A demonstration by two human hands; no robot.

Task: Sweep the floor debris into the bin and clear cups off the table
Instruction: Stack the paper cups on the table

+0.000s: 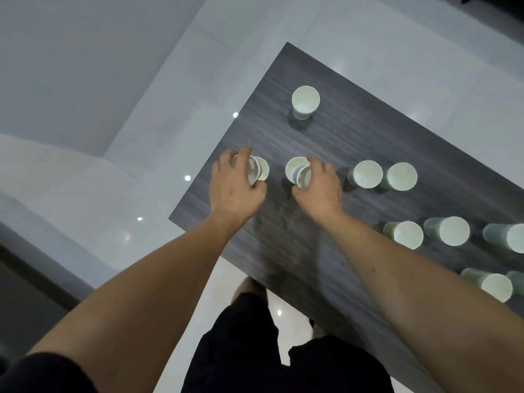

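Several pale paper cups stand on a dark wood-grain table (368, 143). My left hand (235, 185) grips a tilted cup (253, 171) near the table's left corner, with another cup (263, 168) right behind it. My right hand (319, 188) grips a second tilted cup (302, 175), beside an upright cup (295, 167). One cup (305, 100) stands alone farther back. Two cups (368, 174) (402, 176) stand side by side to the right of my right hand.
More cups (408, 234) (454, 231) (514, 238) (496, 287) line the right side of the table. Glossy pale floor tiles (158, 143) surround the table. My legs in black shorts (255, 336) stand at the table's near edge.
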